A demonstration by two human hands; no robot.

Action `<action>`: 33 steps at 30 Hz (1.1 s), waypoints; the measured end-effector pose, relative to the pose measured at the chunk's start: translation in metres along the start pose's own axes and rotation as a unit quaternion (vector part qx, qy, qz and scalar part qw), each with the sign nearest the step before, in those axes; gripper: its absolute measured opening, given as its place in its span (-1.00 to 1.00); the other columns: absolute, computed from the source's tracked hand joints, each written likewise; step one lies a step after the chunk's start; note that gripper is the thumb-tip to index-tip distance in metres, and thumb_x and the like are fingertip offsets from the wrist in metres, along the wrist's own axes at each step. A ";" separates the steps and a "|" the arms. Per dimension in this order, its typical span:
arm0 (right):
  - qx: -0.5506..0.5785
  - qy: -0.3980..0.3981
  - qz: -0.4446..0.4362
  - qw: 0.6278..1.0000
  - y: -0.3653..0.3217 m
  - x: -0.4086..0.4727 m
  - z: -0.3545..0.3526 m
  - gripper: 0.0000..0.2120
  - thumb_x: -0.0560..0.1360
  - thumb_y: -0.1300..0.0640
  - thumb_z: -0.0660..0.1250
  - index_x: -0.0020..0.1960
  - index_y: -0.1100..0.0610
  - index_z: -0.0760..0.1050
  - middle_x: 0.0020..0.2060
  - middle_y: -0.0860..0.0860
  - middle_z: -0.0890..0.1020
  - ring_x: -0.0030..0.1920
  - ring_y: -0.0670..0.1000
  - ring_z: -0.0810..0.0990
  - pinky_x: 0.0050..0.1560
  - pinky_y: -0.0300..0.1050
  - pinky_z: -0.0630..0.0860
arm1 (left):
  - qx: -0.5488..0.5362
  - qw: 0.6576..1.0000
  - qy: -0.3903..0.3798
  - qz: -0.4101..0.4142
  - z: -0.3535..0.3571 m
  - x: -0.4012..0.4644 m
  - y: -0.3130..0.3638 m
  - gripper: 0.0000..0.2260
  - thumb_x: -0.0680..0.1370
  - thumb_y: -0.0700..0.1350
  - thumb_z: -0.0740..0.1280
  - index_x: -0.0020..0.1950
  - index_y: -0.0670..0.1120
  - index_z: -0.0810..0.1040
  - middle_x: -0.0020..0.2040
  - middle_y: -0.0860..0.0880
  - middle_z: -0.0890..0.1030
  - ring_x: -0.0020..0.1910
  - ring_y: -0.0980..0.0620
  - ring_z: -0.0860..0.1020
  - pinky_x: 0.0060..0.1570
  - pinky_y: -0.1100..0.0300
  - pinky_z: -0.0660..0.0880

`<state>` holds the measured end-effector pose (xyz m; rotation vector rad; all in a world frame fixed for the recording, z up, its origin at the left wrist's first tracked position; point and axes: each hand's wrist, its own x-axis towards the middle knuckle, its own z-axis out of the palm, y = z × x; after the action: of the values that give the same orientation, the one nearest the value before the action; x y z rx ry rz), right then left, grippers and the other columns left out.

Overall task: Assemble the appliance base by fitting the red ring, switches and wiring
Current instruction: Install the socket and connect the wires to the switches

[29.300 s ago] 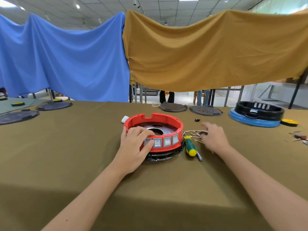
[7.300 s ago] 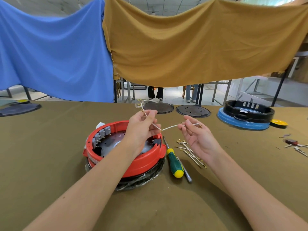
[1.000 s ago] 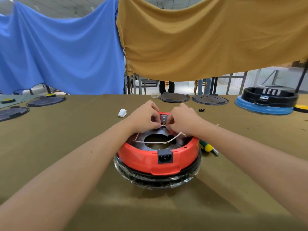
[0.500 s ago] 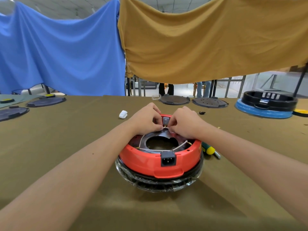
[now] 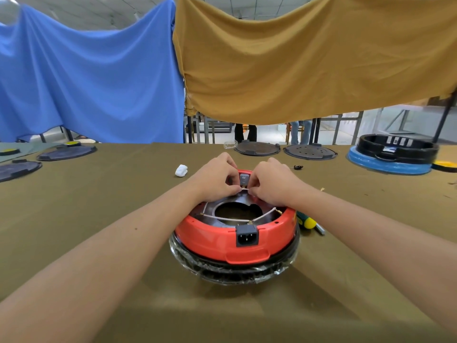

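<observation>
The red ring (image 5: pixel 212 237) sits on a black base wrapped in clear film (image 5: pixel 235 271) at the table's centre, its black power socket (image 5: pixel 247 235) facing me. A white wire (image 5: pixel 231 219) runs across the inside, near the socket. At the ring's far side stands a grey switch (image 5: pixel 243 178). My left hand (image 5: pixel 216 180) and my right hand (image 5: pixel 270 184) meet just below that switch, and each pinches a wire end with a small metal terminal (image 5: pixel 244 188). The other switches are hidden behind my hands.
A green and yellow screwdriver (image 5: pixel 306 220) lies right of the ring. A white scrap (image 5: pixel 181 170) lies at the back left. Dark round plates (image 5: pixel 257 147) and a black ring on a blue base (image 5: pixel 393 154) stand along the far edge.
Both hands stay at the far switch, pinching the wire ends. The view has shifted only slightly.
</observation>
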<state>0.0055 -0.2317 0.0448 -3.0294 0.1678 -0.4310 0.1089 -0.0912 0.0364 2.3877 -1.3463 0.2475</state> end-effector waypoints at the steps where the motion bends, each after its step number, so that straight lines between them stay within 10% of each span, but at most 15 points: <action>1: 0.001 0.002 -0.001 1.000 0.000 0.000 0.000 -0.82 0.58 0.05 0.31 0.06 0.02 0.67 0.00 -0.01 0.66 0.22 0.11 0.40 0.18 0.07 0.42 | 0.002 1.000 0.004 0.001 0.000 0.000 0.000 -0.90 0.51 -0.06 0.46 -0.18 -0.03 0.62 0.14 0.01 0.42 0.05 0.08 0.48 0.06 0.20 0.41; 23: -0.057 0.024 -0.035 0.997 -0.002 0.006 -0.002 -0.82 0.56 0.00 0.33 0.05 0.06 0.65 -0.11 0.02 0.57 0.17 0.09 0.37 -0.06 -0.07 0.30 | 0.008 1.000 0.007 0.005 0.001 0.001 0.000 -0.85 0.50 -0.07 0.46 -0.25 0.02 0.58 0.09 0.04 0.39 0.01 0.06 0.47 0.04 0.08 0.49; 30: -0.045 0.018 -0.031 0.998 0.005 0.020 0.004 -0.45 0.45 -0.14 0.42 0.27 0.15 0.35 0.18 0.11 0.41 0.20 0.14 0.36 0.12 0.07 0.47 | 0.003 1.000 0.005 -0.002 0.001 0.004 -0.003 -0.88 0.50 -0.10 0.46 -0.22 -0.01 0.60 0.11 0.00 0.40 0.06 0.02 0.48 0.11 0.04 0.48; 33: 0.002 -0.031 -0.023 0.999 0.007 0.025 0.008 -0.61 0.49 -0.13 0.37 0.12 0.13 0.43 0.05 0.08 0.57 -0.02 0.10 0.53 -0.14 -0.07 0.42 | -0.001 1.000 0.004 -0.005 0.002 0.004 -0.005 -0.90 0.49 -0.11 0.46 -0.21 0.00 0.61 0.12 0.00 0.41 0.09 0.01 0.48 0.11 0.10 0.47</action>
<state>0.0311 -0.2407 0.0437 -3.0427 0.0918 -0.3411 0.1157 -0.0927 0.0351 2.3892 -1.3310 0.2530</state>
